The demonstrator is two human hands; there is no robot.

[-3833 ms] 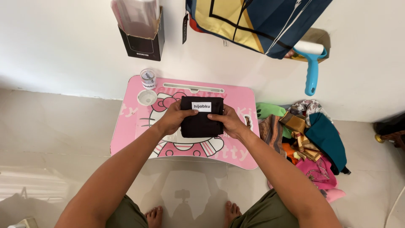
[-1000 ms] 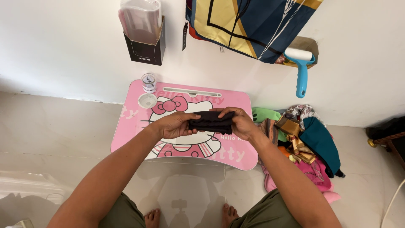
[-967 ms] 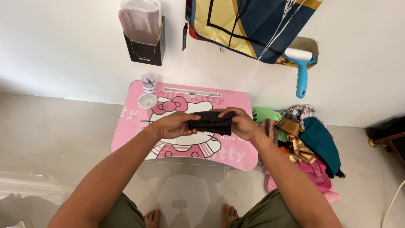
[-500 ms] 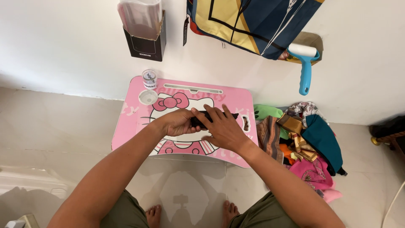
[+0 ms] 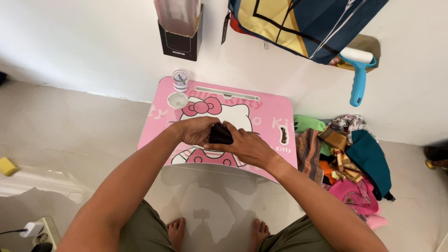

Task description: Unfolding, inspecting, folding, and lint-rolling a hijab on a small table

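Hands (image 5: 224,140) (both) — around dark cloth (image 5: 219,134)

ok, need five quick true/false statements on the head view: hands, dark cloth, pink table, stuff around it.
1. Both hands are on a small dark folded cloth above the pink cartoon-print lap table. True: the left hand and the right hand both touch it.
2. The small clear lidded jar stands at the table's near right corner. False: it stands at the far left corner, beside a round white lid.
3. A pile of colourful fabrics lies on the floor to the right of the table. True.
4. The blue-handled lint roller lies on the table. False: it is up by the wall, right of the table.
5. The person wears shoes. False: bare feet show.
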